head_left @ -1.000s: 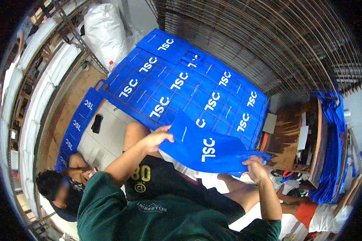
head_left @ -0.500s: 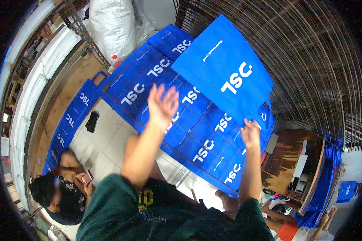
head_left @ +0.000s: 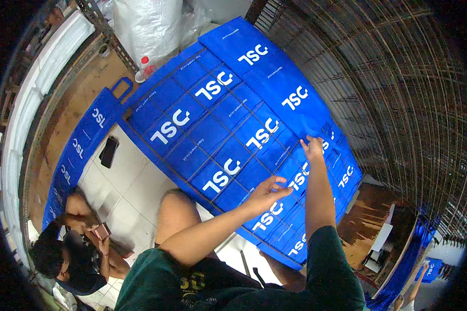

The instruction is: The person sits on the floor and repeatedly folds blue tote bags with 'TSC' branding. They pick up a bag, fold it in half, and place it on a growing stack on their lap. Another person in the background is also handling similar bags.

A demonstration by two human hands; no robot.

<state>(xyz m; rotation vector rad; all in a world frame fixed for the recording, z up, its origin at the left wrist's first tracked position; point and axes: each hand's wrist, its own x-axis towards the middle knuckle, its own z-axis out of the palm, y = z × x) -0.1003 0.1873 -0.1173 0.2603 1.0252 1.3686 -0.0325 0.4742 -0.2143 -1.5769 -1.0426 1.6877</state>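
Blue flat fabric bags (head_left: 225,111) with white print cover a wide wire-mesh rack (head_left: 208,155), whose dark grid lines run over most of them. Along the far side, one blue bag (head_left: 277,75) lies flat above the mesh without lines across it. My right hand (head_left: 313,149) reaches to the near edge of the bags there, fingers apart; whether it touches the fabric I cannot tell. Held over the nearer bags, my left hand (head_left: 270,194) has its fingers stretched out to the right and nothing in it.
Many stacked wire trays (head_left: 379,88) rise at the right. A black phone (head_left: 108,152) lies on the tiled floor (head_left: 127,179). At lower left sits a person (head_left: 83,254) holding a phone. A white sack (head_left: 148,31) and red-capped bottle (head_left: 146,65) stand behind. Hanging blue material (head_left: 407,264) is lower right.
The raised blue bag has come down flat onto the far side of the rack. My left hand has moved right and nearer; the right hand has shifted slightly farther away.
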